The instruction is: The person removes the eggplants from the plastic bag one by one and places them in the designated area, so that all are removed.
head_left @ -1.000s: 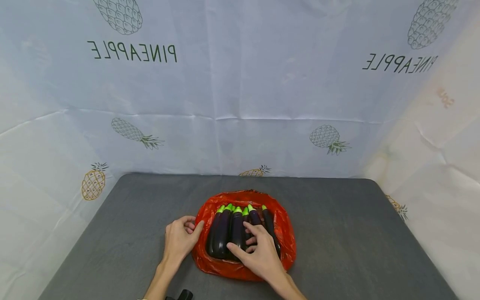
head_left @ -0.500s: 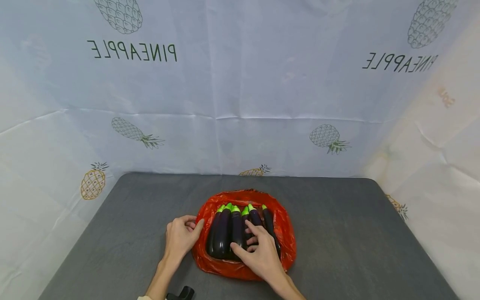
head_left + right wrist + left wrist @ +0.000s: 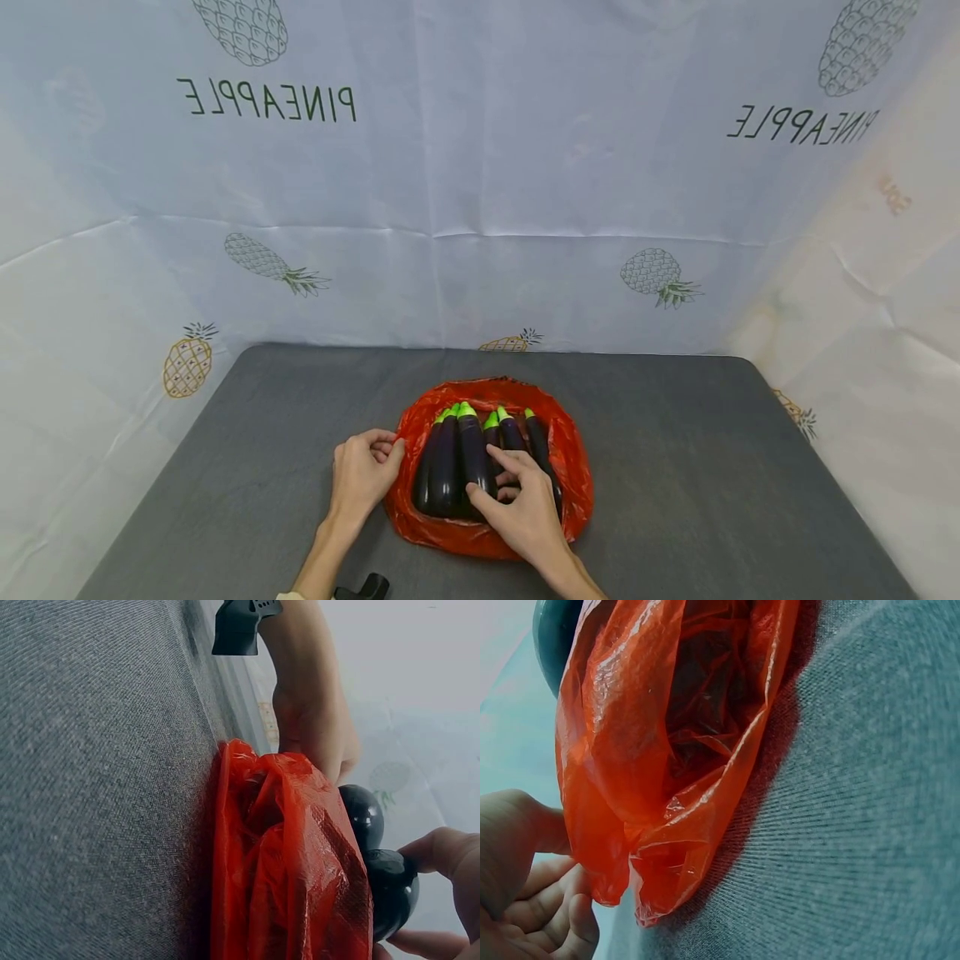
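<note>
A red plastic bag [image 3: 576,475] lies with its rim spread round several dark purple eggplants [image 3: 446,467] with bright green stem ends. My left hand [image 3: 362,473] pinches the bag's left edge between thumb and fingers; in the left wrist view the thin red plastic [image 3: 626,742] hangs in folds beside the fingers. Over the bag, my right hand [image 3: 527,508] grips one eggplant [image 3: 472,446] near the middle, thumb on its left side. The right wrist view shows the rounded end of that eggplant [image 3: 394,889] between thumb and fingers. Other eggplants are partly hidden under the right hand.
The bag rests on a grey tabletop [image 3: 690,467]. White cloth [image 3: 480,167] printed with pineapples hangs behind and at both sides. A black device [image 3: 367,587] sits by the left wrist at the bottom edge.
The gripped eggplant has tilted, its green end shifting left and away, its lower end slightly right. The right thumb has moved a little right with it. The left hand stays at the bag's edge.
</note>
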`<state>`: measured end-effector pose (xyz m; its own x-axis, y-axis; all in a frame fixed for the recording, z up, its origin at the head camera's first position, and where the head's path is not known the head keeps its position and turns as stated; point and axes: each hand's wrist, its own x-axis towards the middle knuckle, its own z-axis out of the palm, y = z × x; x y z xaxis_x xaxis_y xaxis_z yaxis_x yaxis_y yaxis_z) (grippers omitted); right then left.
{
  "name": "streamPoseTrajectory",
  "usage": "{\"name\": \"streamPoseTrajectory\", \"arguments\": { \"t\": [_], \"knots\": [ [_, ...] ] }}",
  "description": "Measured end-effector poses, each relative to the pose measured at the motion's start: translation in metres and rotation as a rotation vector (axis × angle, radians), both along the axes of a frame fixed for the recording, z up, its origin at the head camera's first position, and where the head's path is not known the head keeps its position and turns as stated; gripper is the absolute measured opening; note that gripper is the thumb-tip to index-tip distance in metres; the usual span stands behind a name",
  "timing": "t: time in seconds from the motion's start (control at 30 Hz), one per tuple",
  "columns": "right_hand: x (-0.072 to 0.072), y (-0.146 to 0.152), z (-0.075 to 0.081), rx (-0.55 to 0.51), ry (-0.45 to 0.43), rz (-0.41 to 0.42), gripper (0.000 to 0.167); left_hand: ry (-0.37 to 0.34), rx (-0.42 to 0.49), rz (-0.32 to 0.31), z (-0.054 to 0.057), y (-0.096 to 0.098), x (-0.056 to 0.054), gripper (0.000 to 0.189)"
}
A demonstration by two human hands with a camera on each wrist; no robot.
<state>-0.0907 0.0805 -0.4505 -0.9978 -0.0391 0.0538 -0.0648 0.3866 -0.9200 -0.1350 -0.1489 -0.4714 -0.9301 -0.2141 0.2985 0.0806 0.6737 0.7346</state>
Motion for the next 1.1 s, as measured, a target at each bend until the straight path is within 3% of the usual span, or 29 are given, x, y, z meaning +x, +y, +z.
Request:
{"name": "streamPoseTrajectory", "arguments": {
  "t": [0.37,1.1],
  "knots": [
    [0.0004,0.0014,0.001,-0.009,0.016,-0.022,0.057,0.079,-0.031,-0.011,-0.0025,0.0014,-0.0011,0.007],
    [0.0028,0.0036,0.0,-0.005,0.103,-0.107,0.046,0.058,-0.044,-0.016,-0.0016,0.0022,-0.001,0.007]
  ]
}}
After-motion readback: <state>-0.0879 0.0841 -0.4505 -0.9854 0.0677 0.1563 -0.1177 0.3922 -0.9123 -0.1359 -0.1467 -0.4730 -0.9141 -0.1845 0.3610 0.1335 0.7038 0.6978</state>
